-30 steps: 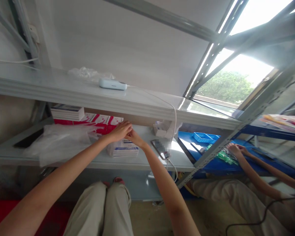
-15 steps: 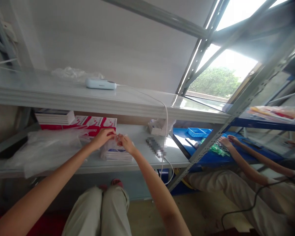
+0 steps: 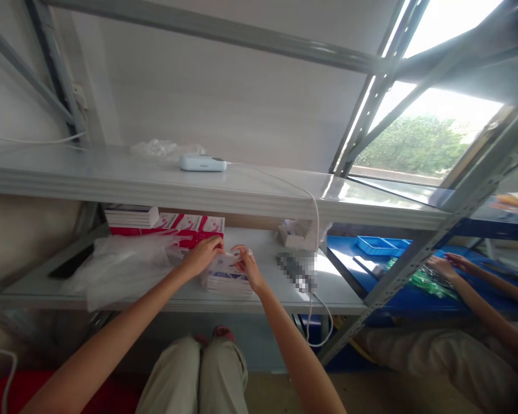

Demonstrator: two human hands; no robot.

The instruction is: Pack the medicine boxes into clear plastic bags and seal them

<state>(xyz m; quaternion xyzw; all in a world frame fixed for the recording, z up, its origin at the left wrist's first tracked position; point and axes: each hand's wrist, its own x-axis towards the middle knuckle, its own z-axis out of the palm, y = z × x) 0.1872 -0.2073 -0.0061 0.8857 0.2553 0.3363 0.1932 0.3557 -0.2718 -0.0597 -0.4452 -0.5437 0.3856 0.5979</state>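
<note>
Stack of thin white-and-blue packs [image 3: 229, 283], in clear plastic wrapping [image 3: 227, 262], lying on the lower shelf [image 3: 263, 300] near its front edge, directly beneath both hands. Too soft to tell whether booklets or flat boxes.

Left hand [image 3: 210, 248] above the pack stack's left part, fingers bent and pinched together at the tips on a raised bit of the wrapping. Right hand [image 3: 247, 263] just beside, above the stack's right part, fingers curled and slightly parted close to the same plastic; cannot tell whether gripping it.

To the left, a loose clear plastic bag [image 3: 125, 267], spread flat on the shelf. Behind it, a row of red-and-white boxes [image 3: 194, 223], with a second stack of white packs [image 3: 132, 217] on top at the left end.

To the right, a dark pixelated object [image 3: 291, 269], near a white cable [image 3: 317, 215] trailing down from the upper shelf [image 3: 267, 183]. Farther back, a small white box [image 3: 293, 233]. On the upper shelf, a pale blue handheld device [image 3: 203, 163] beside crumpled clear plastic [image 3: 157, 148].

Beyond the upright at far right, at a blue table [image 3: 343, 248], a co-worker's hands [image 3: 442, 267] near green-wrapped items [image 3: 427, 280] and blue trays [image 3: 374, 246].
</note>
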